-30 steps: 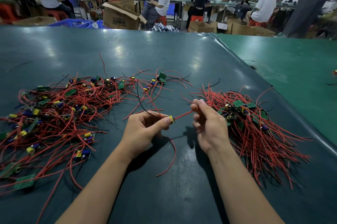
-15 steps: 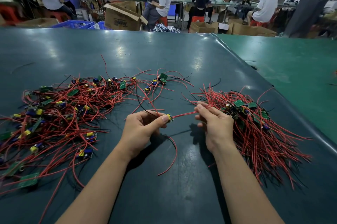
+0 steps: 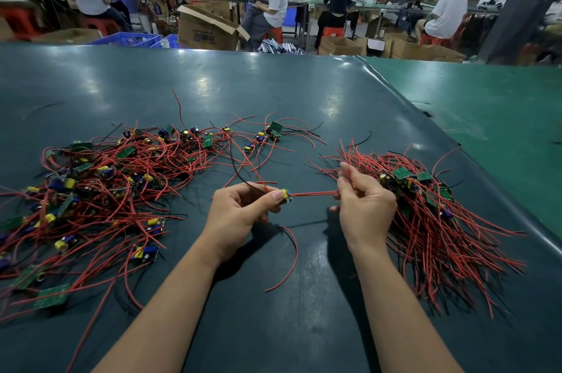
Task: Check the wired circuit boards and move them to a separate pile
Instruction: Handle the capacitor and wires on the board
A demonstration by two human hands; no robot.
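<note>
My left hand [image 3: 240,211] pinches a small circuit board [image 3: 286,196] with a yellow part between thumb and fingers. One of the board's red wires [image 3: 313,193] runs taut to my right hand [image 3: 363,205], which pinches its far end. Another red wire [image 3: 292,254] of the board hangs down in a curve onto the table. A loose tangle of wired boards [image 3: 106,187] spreads over the left of the table. A tidier pile of wired boards [image 3: 431,211] lies to the right, just behind my right hand.
The work surface is a dark green mat [image 3: 273,90], with a lighter green table [image 3: 492,117] adjoining on the right. Beyond the far edge stand an open cardboard box [image 3: 206,29], blue crates [image 3: 130,38] and several seated people at benches.
My right hand has slid to the right along the red wire, toward the right pile, drawing the wire straighter. My left hand and the board have stayed in place.
</note>
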